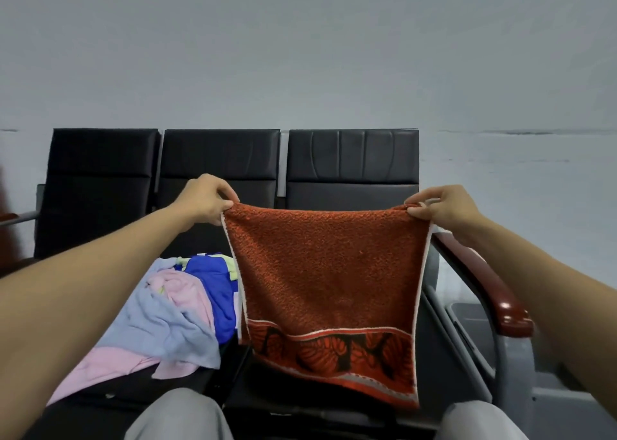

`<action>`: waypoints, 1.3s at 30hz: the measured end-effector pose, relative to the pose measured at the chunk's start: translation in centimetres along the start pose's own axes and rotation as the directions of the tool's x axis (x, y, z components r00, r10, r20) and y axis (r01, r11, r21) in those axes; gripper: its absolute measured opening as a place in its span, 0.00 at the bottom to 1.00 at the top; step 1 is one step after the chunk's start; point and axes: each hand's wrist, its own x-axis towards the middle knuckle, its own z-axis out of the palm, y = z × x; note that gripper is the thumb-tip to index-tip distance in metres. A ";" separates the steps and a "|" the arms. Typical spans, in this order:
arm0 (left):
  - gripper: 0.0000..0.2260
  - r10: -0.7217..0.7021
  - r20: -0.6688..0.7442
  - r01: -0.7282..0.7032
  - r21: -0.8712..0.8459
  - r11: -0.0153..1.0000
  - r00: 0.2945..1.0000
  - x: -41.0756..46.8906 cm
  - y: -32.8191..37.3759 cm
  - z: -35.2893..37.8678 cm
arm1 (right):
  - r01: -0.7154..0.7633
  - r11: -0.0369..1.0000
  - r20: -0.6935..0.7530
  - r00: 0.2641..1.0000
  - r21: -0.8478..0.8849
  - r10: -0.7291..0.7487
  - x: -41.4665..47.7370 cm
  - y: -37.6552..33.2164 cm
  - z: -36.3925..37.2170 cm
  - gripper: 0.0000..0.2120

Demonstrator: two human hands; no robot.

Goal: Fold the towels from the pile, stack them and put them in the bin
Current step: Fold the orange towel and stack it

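A plain grey-blue wall fills the far half of your view. Against it stands a bench of three black padded seats with upright backs, and the seat pads run toward you. A glossy red-brown armrest closes the bench on the right. Beyond it lies a grey shape I cannot identify.

The pile sits on the seat pad left of centre: a light blue towel on top, pink ones under and beside it, and a deep blue one with pale green trim at the far side. Your grey-trousered knees show at the near edge.

You hold the red towel up in the air over the right-hand seat, spread flat and hanging straight down. Its leaf-patterned border is at the bottom, nearest you. Your left hand pinches the top left corner between thumb and curled fingers. Your right hand pinches the top right corner the same way. The top edge sags a little between them.

The hanging towel hides most of the right seat and covers the pile's right edge. Your left forearm crosses over the left seat.
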 end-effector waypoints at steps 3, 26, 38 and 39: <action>0.08 -0.061 0.040 0.062 -0.015 0.998 0.997 0.1 0.3 1.1 | 0.039 0.979 -0.037 0.998 -0.202 -0.047 -0.2 0.3 0.2 0.03; 0.09 0.237 0.010 -0.222 0.383 0.897 0.972 1.0 1.7 3.2 | 0.051 0.949 -0.172 0.979 -0.311 -0.109 0.8 1.5 0.6 0.08; 0.06 0.321 0.073 -0.319 0.453 0.833 0.944 0.5 1.9 3.3 | 0.003 0.848 -0.123 0.989 -0.530 -0.080 0.5 2.5 1.8 0.08; 0.06 0.324 0.088 -0.326 0.469 0.821 0.942 0.4 1.9 3.2 | 0.007 0.851 -0.119 0.989 -0.525 -0.082 0.5 2.5 1.7 0.08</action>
